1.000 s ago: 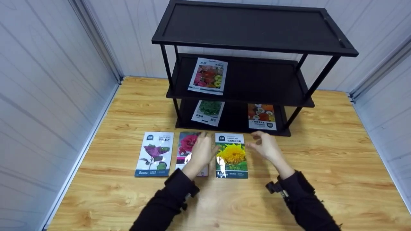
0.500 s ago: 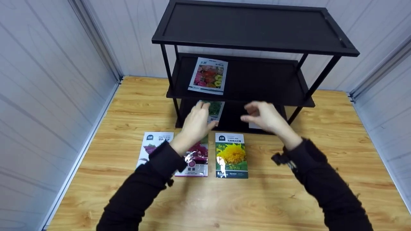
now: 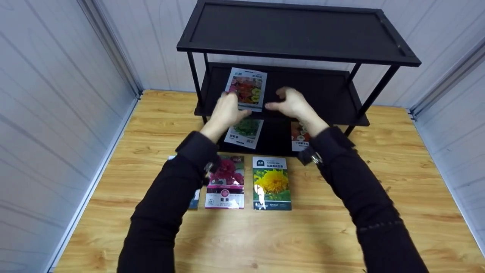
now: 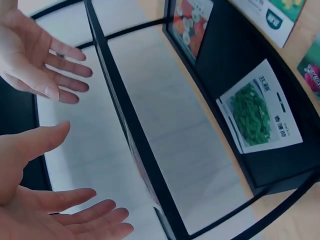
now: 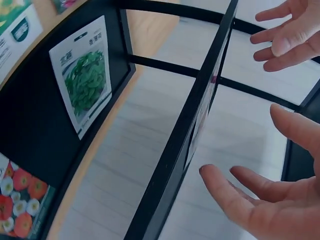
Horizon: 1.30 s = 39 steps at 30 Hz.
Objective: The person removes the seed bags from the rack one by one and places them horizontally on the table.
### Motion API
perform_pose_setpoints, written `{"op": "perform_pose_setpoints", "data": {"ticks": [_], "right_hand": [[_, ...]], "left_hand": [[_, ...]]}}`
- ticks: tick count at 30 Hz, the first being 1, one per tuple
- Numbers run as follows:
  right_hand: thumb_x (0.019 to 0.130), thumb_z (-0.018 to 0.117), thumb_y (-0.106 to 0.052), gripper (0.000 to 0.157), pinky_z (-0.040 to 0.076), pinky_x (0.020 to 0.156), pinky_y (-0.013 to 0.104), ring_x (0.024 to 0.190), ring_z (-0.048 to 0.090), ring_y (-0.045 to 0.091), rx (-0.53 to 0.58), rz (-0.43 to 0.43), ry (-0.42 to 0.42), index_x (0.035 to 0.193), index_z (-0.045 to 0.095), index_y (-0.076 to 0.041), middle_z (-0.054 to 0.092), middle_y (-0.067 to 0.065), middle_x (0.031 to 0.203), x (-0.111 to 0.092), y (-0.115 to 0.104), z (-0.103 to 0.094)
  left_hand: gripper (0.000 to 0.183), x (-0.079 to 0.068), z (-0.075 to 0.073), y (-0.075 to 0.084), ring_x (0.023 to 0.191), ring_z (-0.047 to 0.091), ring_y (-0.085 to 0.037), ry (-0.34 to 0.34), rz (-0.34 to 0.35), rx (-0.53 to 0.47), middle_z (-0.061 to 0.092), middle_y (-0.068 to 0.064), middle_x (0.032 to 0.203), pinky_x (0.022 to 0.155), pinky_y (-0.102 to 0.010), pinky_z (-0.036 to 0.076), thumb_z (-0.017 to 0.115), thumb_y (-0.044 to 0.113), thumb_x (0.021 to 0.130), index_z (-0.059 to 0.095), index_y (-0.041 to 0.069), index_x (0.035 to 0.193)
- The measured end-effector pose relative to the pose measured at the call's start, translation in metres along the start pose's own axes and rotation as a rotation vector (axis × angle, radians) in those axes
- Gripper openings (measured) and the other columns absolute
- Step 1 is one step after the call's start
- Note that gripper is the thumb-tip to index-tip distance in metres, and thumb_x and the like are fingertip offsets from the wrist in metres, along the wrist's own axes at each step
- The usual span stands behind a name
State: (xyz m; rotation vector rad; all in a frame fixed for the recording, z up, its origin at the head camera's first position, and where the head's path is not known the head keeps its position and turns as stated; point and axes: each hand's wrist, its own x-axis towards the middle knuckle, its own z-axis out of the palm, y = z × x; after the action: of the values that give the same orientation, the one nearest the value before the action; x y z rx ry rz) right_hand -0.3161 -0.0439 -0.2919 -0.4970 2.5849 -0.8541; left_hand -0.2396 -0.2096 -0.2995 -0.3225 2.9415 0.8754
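Note:
In the head view a seed packet with mixed red and pink flowers (image 3: pixel 248 89) lies on the left half of the middle shelf (image 3: pixel 314 91). My left hand (image 3: pixel 225 112) hovers over that packet's lower left edge, thumb spread from the fingers, and holds nothing. Just right of the packet, my right hand (image 3: pixel 291 104) is over the shelf's front part with its palm turned inward, also holding nothing. Both wrist views show the two hands facing each other with fingers apart. On the bottom shelf lies a green-leaf seed packet (image 4: pixel 251 115), below my left hand.
The black three-tier rack (image 3: pixel 295 30) stands against the wall. A packet with orange and white flowers (image 5: pixel 22 200) is on the bottom shelf's right. On the wooden table lie a yellow-flower packet (image 3: pixel 272 182), a magenta-flower packet (image 3: pixel 225 182) and a packet mostly covered by my left sleeve (image 3: pixel 163 201).
Both hands have risen from the table packets, past the bottom shelf, up to the middle shelf. They stay a short distance apart. The packets have not moved.

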Motion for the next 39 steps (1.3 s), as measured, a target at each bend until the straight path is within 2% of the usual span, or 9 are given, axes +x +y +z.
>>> {"op": "perform_pose_setpoints", "data": {"ticks": [5,9,17,23,27,30,35,37,39], "right_hand": [[0.084,0.060,-0.026,0.065,0.041,0.090,0.034,0.113,0.043,0.027,0.183,0.101,-0.009,0.136,0.028,-0.003,0.034,0.015,0.134,0.018,-0.008,0.002],[0.085,0.058,-0.023,0.066,0.042,0.090,0.030,0.119,0.038,0.025,0.342,0.172,-0.013,0.137,0.024,-0.003,0.027,0.013,0.139,0.028,-0.010,0.006],[0.085,0.059,-0.021,0.070,0.040,0.092,0.030,0.127,0.027,0.021,0.520,0.234,0.009,0.138,0.016,-0.003,0.019,0.010,0.141,0.038,-0.019,0.014],[0.080,0.065,-0.021,0.073,0.043,0.088,0.033,0.122,0.033,0.024,0.631,0.254,0.002,0.135,0.021,-0.003,0.025,0.010,0.138,0.040,-0.021,0.020],[0.078,0.068,-0.020,0.067,0.046,0.083,0.034,0.119,0.036,0.026,0.702,0.266,0.008,0.131,0.031,-0.003,0.030,0.008,0.135,0.040,-0.020,0.019],[0.078,0.068,-0.019,0.060,0.047,0.081,0.035,0.118,0.039,0.026,0.735,0.283,0.007,0.128,0.038,-0.005,0.034,0.006,0.134,0.040,-0.020,0.016],[0.079,0.067,-0.021,0.056,0.048,0.079,0.035,0.113,0.043,0.023,0.751,0.324,0.002,0.128,0.041,-0.009,0.038,0.004,0.131,0.038,-0.018,0.009],[0.080,0.066,-0.021,0.059,0.047,0.079,0.034,0.111,0.043,0.023,0.768,0.335,0.000,0.130,0.037,-0.010,0.038,0.006,0.130,0.038,-0.017,0.006],[0.080,0.065,-0.019,0.059,0.047,0.080,0.033,0.109,0.045,0.023,0.788,0.340,-0.003,0.131,0.036,-0.010,0.040,0.009,0.127,0.037,-0.015,0.003]], "left_hand": [[0.052,0.020,-0.007,-0.005,0.104,0.048,-0.030,-0.010,-0.025,-0.108,0.046,-0.020,0.118,0.085,-0.035,0.042,0.061,0.030,0.082,0.048,-0.003,0.119],[0.056,0.030,-0.011,-0.011,0.106,0.048,-0.031,0.034,-0.048,-0.223,0.050,-0.021,0.115,0.088,-0.035,0.041,0.062,0.030,0.081,0.045,-0.007,0.120],[0.070,0.041,-0.014,-0.013,0.124,0.032,-0.026,0.028,-0.207,-0.379,0.032,-0.018,0.137,0.098,-0.031,0.032,0.057,0.031,0.085,0.025,-0.003,0.136],[0.074,0.067,0.003,-0.029,0.119,0.038,-0.027,0.088,-0.210,-0.419,0.039,-0.018,0.130,0.094,-0.029,0.036,0.063,0.038,0.078,0.033,-0.003,0.131],[0.073,0.062,0.000,-0.025,0.123,0.033,-0.025,0.070,-0.233,-0.509,0.034,-0.016,0.135,0.096,-0.028,0.034,0.061,0.034,0.081,0.028,-0.001,0.135],[0.069,0.047,-0.013,-0.012,0.129,0.024,-0.023,0.015,-0.297,-0.579,0.024,-0.013,0.142,0.100,-0.029,0.029,0.055,0.025,0.087,0.018,0.000,0.139],[0.070,0.046,-0.018,-0.011,0.126,0.029,-0.019,0.002,-0.337,-0.652,0.022,-0.011,0.143,0.095,-0.027,0.034,0.055,0.023,0.087,0.015,0.002,0.140],[0.071,0.045,-0.019,-0.011,0.113,0.040,-0.018,0.006,-0.339,-0.677,0.025,-0.010,0.141,0.087,-0.027,0.039,0.056,0.023,0.086,0.015,0.003,0.140],[0.071,0.043,-0.021,-0.012,0.086,0.047,-0.015,0.007,-0.351,-0.713,0.032,-0.009,0.134,0.074,-0.027,0.041,0.057,0.021,0.086,0.014,0.005,0.141]]}}
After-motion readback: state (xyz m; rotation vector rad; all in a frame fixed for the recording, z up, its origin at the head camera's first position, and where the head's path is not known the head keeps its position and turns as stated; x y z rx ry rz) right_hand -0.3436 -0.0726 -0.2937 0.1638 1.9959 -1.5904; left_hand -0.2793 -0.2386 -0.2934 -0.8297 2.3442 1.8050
